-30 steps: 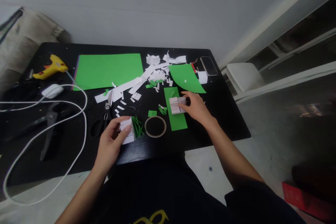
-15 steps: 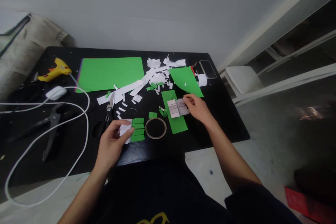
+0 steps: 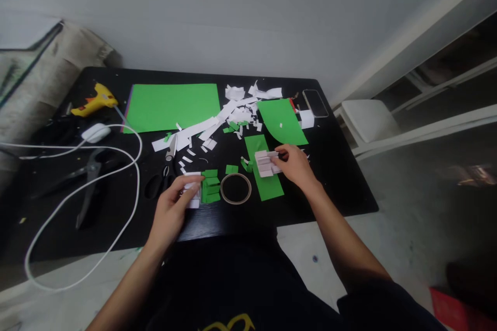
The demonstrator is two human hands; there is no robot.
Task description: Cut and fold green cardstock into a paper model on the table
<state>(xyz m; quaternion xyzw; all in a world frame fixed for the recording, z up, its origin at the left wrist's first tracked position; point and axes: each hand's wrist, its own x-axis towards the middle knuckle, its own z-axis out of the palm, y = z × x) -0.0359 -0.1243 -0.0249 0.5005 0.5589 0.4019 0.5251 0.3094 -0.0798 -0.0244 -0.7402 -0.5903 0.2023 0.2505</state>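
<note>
Turned flat since a second ago, the small pleated green-and-white paper piece [image 3: 209, 186] lies at the black table's [image 3: 330, 186] near edge, the left hand [image 3: 173, 207] pinching its white end. The right hand [image 3: 297, 165] pinches a flap of the folded white paper stack [image 3: 266, 164] on a green paper strip [image 3: 267, 186]. Both seem featherlight, flimsy (easily creased); edges suit gripping.

wall [image 3: 233, 10]: plain pale grey, across the top of the frame | black table [image 3: 341, 186]: centre, in front of me, at the foot of that wall | beige cushion [image 3: 50, 72]: upper left, beside my table | white stool [image 3: 367, 116]: just right of its far corner | white door frame [image 3: 427, 8]: slanting, upper right | floor [image 3: 427, 217]: grey, glossy, dimly lit
</note>
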